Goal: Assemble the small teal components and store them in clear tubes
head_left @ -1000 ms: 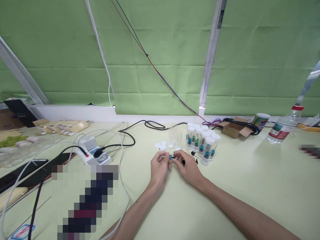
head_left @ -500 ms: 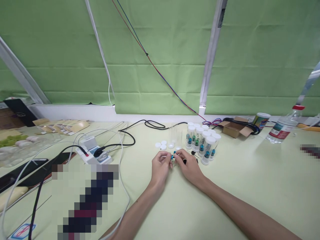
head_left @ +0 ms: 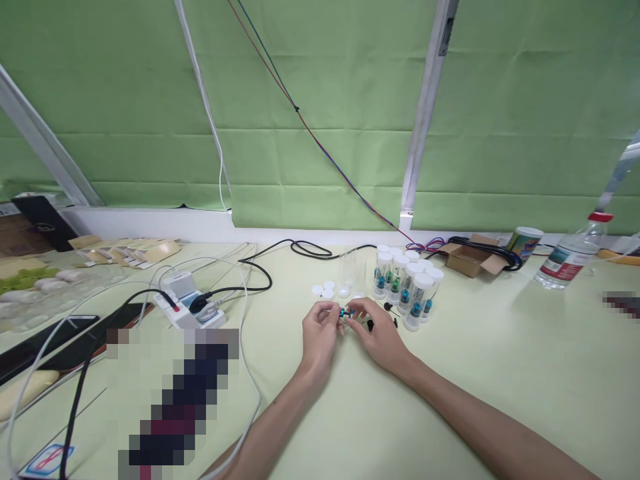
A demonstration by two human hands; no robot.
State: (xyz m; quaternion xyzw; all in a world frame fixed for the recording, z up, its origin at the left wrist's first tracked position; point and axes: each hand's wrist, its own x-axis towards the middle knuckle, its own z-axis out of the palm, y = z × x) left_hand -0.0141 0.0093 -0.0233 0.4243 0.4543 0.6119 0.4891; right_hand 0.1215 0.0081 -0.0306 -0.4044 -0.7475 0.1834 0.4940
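Note:
My left hand (head_left: 320, 331) pinches a small blue-and-black part (head_left: 345, 313) between thumb and fingers. From the other side, the bent thumb and fingertips of my right hand (head_left: 379, 331) close on the black end of the same part. Its exact kind is too small to make out. Small black pieces (head_left: 371, 325) lie beside and partly behind my right hand. Just beyond the hands are flat white caps (head_left: 328, 286) and clear open tubes (head_left: 358, 272). To the right stands a cluster of clear tubes with white caps (head_left: 416, 308), holding blue or green parts.
A small open cardboard box (head_left: 467, 259), a printed can (head_left: 526, 240) and a water bottle (head_left: 570, 255) stand at the back right. On the left are a power strip (head_left: 173, 310) with plugs, loose cables, and dark phone-like slabs (head_left: 45, 343). A white cable crosses by my left forearm.
My right fingertips have shifted slightly apart from my left ones, so more of the blue-and-black part shows between them. The left hand stays nearly still.

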